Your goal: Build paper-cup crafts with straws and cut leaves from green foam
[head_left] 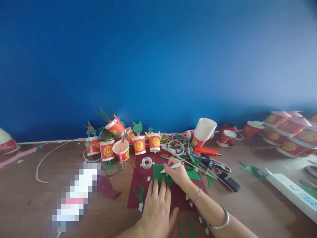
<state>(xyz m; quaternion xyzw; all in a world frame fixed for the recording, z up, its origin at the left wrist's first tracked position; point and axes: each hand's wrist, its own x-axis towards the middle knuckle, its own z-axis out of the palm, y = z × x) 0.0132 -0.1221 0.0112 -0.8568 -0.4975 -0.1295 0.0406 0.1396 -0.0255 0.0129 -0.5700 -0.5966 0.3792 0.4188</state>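
In my right hand (177, 173) is a white marker pen (170, 167) with a red end, its tip pointing left over a green sheet (158, 169). My left hand (158, 206) lies flat with fingers stretched out, fingertips on the lower edge of that green sheet. Both rest over a dark red sheet (133, 175). A green cut-out piece with a round hole (141, 195) is left of my left hand. Above the green sheet sits a clear roll of tape (146, 162). Whether the pen tip touches the sheet I cannot tell.
Decorated red paper cups (138, 145) stand behind. A tall cup stack (204, 130), an orange utility knife (207, 151), colored sticks and keys with a black fob (230, 181) lie to the right. A white power strip (292, 191) is far right; a pixelated patch covers something at left.
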